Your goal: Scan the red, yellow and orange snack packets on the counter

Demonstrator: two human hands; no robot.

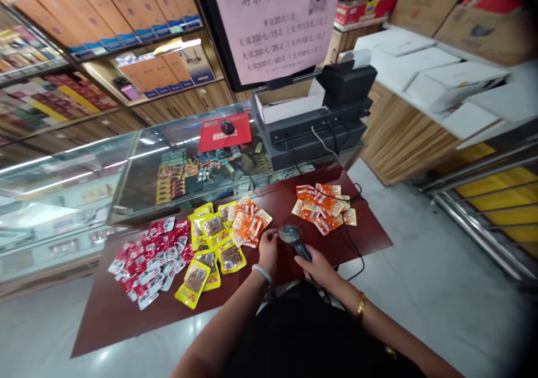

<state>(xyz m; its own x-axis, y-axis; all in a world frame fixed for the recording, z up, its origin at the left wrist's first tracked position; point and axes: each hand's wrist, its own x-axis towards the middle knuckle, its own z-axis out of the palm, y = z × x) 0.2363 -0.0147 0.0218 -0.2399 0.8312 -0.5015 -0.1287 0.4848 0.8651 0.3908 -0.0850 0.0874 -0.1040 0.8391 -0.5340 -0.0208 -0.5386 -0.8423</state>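
Note:
My right hand (318,266) is wrapped round the handle of a grey barcode scanner (291,234), whose head shows a small blue light. Just left of the scanner head is my left hand (269,248), its fingers drawn together; whatever may be in them is hidden. Orange and cream snack packets (249,221) lie in a heap beside my left hand. A second pile of orange packets (323,207) sits to the right, beyond the scanner. Yellow snack packets (214,227) and a spread of red and silver packets (153,257) cover the left part of the brown table (126,325).
Behind the table stands a glass display counter (126,199) with a red mouse pad (205,137) on top. A black cash drawer (319,137) and a monitor with a pink sign (277,42) are beyond. A black cable (355,246) runs over the table's right side.

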